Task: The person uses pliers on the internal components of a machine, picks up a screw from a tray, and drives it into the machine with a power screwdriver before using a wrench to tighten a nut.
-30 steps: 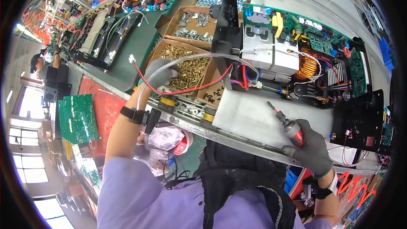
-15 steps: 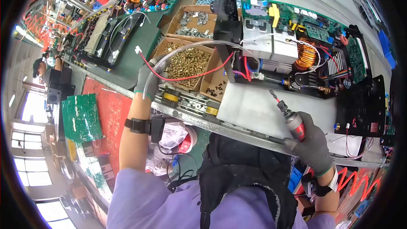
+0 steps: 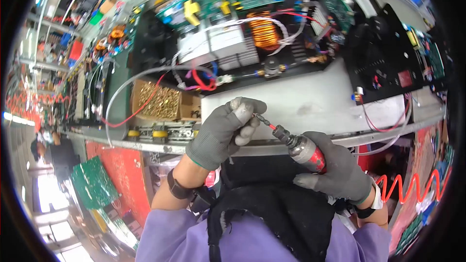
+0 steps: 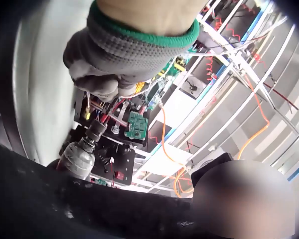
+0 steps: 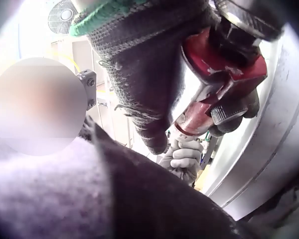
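The left hand pinches the bit near its tip with curled fingers; whether a screw is there, I cannot tell. The right hand grips the power screwdriver, above the worktop's front edge. Keeping bit and driver in line, with fingertips clear of any spin, seems wise. The circuit unit lies farther back, a box of brass screws front left. Beyond, a person and bright windows.

Bright windows glow beyond the desk; a lit strip light and round fan show.
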Demonstrator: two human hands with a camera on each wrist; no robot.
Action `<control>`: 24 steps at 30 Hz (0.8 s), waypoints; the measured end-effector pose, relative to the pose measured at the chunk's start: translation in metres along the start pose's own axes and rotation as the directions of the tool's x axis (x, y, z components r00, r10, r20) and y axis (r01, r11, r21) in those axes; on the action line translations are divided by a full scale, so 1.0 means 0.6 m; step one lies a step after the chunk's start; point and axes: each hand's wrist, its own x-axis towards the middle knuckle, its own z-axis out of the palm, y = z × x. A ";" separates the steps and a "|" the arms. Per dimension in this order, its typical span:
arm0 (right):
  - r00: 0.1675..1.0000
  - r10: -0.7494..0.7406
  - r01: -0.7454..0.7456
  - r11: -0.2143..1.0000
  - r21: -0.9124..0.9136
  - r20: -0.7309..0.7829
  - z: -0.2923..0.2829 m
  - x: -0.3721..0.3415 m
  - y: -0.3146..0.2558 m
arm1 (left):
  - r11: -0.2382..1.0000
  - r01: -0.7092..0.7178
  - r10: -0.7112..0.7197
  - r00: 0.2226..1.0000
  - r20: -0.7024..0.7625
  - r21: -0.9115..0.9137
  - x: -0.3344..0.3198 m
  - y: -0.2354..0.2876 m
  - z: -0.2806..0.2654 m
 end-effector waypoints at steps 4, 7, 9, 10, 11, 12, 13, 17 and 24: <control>0.996 0.044 -0.045 0.999 -0.009 -0.083 -0.020 -0.033 0.020 | 1.000 0.026 -0.026 0.997 0.073 0.000 0.046 -0.003 0.049; 0.986 0.134 -0.143 0.986 -0.083 -0.103 -0.038 -0.055 0.016 | 0.979 0.061 -0.068 0.997 0.029 0.193 0.062 0.003 0.082; 0.981 0.134 -0.146 0.986 -0.083 -0.140 -0.040 -0.059 0.020 | 0.957 0.054 -0.063 0.998 0.021 0.286 0.076 0.004 0.098; 0.979 0.128 -0.144 0.985 -0.093 -0.160 -0.044 -0.063 0.020 | 0.931 0.042 -0.047 0.999 0.005 0.363 0.080 0.005 0.107; 0.978 0.129 -0.145 0.985 -0.089 -0.165 -0.044 -0.067 0.024 | 0.929 0.044 -0.050 0.999 0.007 0.368 0.084 0.006 0.118; 0.975 0.088 -0.119 0.982 -0.147 -0.203 -0.043 -0.069 0.028 | 0.847 0.009 0.008 1.000 -0.030 0.531 0.088 0.006 0.131; 0.970 0.042 -0.093 0.974 -0.206 -0.238 -0.041 -0.070 0.031 | 0.735 -0.016 0.073 0.996 -0.055 0.678 0.091 0.006 0.139; 0.973 0.072 -0.111 0.979 -0.170 -0.218 -0.040 -0.071 0.041 | 0.739 0.003 0.022 0.999 -0.029 0.674 0.103 0.012 0.128; 0.961 0.033 -0.030 0.999 0.016 -0.274 -0.038 -0.078 0.053 | 0.990 0.082 -0.094 0.991 0.099 0.111 0.141 -0.008 0.063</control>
